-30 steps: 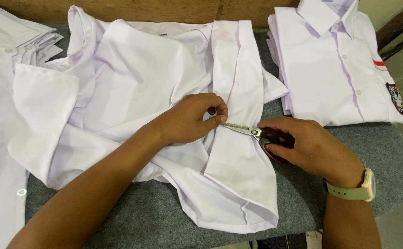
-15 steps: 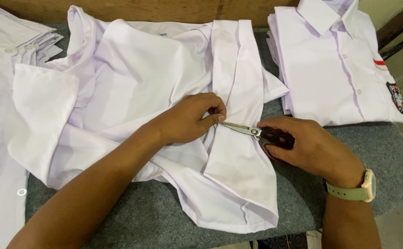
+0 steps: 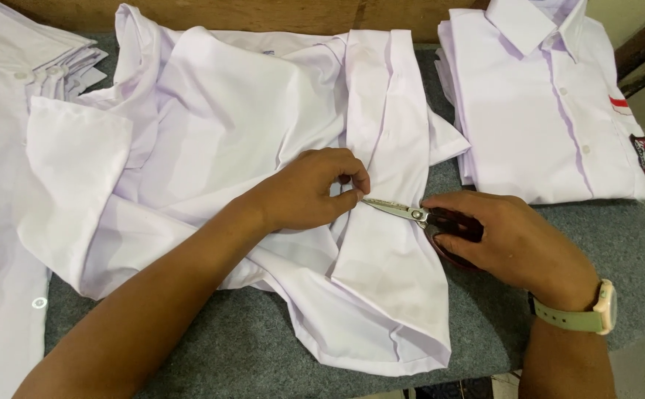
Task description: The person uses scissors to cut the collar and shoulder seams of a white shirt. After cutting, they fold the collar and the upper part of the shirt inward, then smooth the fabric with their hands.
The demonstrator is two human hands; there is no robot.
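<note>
Head view shows the left hand (image 3: 309,193) pinching a fold of the white shirt (image 3: 248,148) spread on the grey worktop (image 3: 226,347), while the right hand (image 3: 511,240), closed around dark-handled scissors (image 3: 418,216), holds their blade tips against that pinch, near a folded shirt stack (image 3: 551,103).

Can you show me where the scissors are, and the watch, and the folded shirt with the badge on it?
scissors (image 3: 398,210): head view, on the metal blades.
watch (image 3: 581,316): head view, on the pale green strap.
folded shirt (image 3: 537,111): head view, on the front, near the button strip.
</note>
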